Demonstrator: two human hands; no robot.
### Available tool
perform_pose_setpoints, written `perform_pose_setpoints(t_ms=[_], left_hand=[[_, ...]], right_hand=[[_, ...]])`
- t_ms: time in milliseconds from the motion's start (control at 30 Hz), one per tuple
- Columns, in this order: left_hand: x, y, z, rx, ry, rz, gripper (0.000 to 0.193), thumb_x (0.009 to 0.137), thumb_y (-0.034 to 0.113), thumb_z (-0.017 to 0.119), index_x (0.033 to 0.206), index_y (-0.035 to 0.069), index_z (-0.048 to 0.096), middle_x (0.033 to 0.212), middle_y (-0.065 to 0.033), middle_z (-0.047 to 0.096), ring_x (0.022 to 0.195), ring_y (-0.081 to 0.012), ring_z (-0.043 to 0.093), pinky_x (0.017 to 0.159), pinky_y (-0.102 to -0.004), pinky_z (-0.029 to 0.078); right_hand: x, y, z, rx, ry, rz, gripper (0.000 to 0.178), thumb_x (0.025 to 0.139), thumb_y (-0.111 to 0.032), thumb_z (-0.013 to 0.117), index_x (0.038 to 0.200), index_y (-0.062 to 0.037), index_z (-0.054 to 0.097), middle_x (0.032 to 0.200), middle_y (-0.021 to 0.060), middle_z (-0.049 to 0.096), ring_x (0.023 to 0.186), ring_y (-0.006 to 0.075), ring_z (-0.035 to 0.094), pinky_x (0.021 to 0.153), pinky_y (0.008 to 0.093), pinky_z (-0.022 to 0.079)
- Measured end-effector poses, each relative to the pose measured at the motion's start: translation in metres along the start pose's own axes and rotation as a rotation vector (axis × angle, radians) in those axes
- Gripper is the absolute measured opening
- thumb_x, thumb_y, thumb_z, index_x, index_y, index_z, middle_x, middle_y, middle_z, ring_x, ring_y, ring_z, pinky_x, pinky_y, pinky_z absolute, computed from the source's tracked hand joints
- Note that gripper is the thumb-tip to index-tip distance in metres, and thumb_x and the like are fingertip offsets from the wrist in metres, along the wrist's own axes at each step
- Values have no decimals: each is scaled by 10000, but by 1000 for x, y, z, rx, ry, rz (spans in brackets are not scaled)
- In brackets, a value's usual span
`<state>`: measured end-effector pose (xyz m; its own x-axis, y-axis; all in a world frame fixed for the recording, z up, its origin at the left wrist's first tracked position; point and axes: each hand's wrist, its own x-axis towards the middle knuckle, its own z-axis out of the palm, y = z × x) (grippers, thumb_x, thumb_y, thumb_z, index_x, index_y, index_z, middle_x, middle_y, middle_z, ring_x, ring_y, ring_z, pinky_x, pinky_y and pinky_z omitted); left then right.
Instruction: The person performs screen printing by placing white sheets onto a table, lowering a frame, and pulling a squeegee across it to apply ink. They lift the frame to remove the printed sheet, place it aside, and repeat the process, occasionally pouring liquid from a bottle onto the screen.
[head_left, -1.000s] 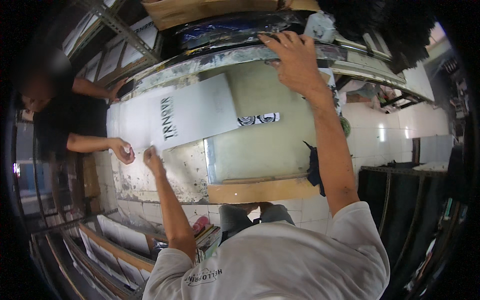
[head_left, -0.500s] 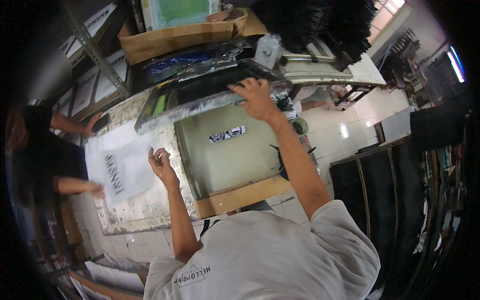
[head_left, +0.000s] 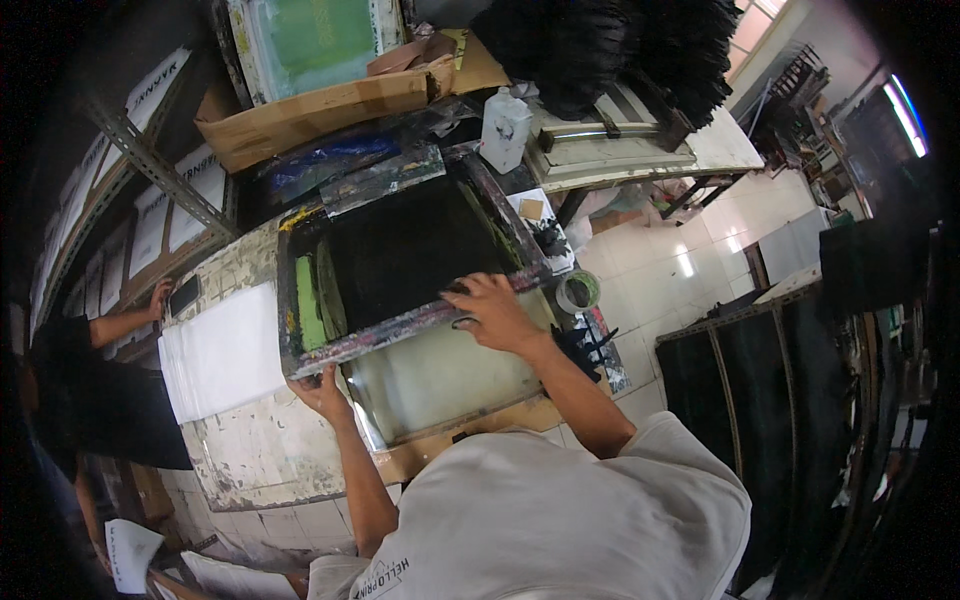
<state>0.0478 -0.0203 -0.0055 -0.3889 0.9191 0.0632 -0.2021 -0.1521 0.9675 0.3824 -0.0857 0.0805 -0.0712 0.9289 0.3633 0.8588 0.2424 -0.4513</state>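
While our right hand (head_left: 492, 315) curls its grip around the near edge of the dark screen frame (head_left: 392, 336), our left hand (head_left: 324, 396) meets the near-left corner, its fingers too hidden for us to tell whether they close. The frame covers the far part of the pale board (head_left: 445, 382) on the table (head_left: 250, 460), beside white sheets (head_left: 222, 352). Should one hand slip, we think the frame could drop askew onto the board.

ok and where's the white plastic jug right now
In the head view, the white plastic jug stands slightly right of centre, toward the top, beside the far right corner of the dark framed screen.
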Motion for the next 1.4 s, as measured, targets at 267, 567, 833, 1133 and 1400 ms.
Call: perform_pose_setpoints(t_ms=[267, 567, 833, 1133, 1400], left_hand=[[-7, -66, -35, 206, 46, 55, 926, 740, -16, 737, 1508, -41, 221, 1453, -206, 396, 1323, -305, 399, 1158, -410, 261], [-10, -66, -31, 249, 9, 12, 1051, 650, 81, 873, 1479, -17, 234, 1425, -207, 423, 1303, -315, 429, 1147, -410, 299], [-12, -65, -31, 309, 5, 44, 1054, 658, 44, 855, 1491, -32, 214, 1437, -222, 415, 1318, -327, 419, 1161, -414, 283], [-11, -69, -34, 371, 4, 88, 1054, 675, 213, 886, 1477, -37, 249, 1415, -214, 428, 1308, -328, 426, 1147, -429, 300], [-15, -65, -34, 335, 6, 43, 1095, 682, 339, 915, 1469, -31, 250, 1383, -180, 424, 1270, -303, 426, 1123, -412, 312]], right_hand=[[4, 179, -33, -348, 58, 495, 461, 751, -68, 725, 1209, -96, 684, 1115, 204, 665, 1048, 396, 615, 908, 462, 517], [-17, 228, 5, -404, -75, 516, 306, 720, -98, 753, 1024, -59, 739, 1008, 220, 693, 1005, 402, 633, 881, 478, 513], [55, 128, -2, -203, 201, 294, 292, 748, -97, 761, 1030, -42, 707, 1005, 216, 668, 941, 425, 632, 820, 476, 514], [108, 98, 43, -69, -21, 251, 380, 815, -155, 769, 1157, -22, 671, 1178, 220, 642, 1160, 388, 574, 1024, 445, 448], [184, 316, 20, 111, 881, 701, 723, 740, -193, 875, 1296, 69, 494, 1331, 253, 523, 1205, 396, 532, 1038, 470, 418]])
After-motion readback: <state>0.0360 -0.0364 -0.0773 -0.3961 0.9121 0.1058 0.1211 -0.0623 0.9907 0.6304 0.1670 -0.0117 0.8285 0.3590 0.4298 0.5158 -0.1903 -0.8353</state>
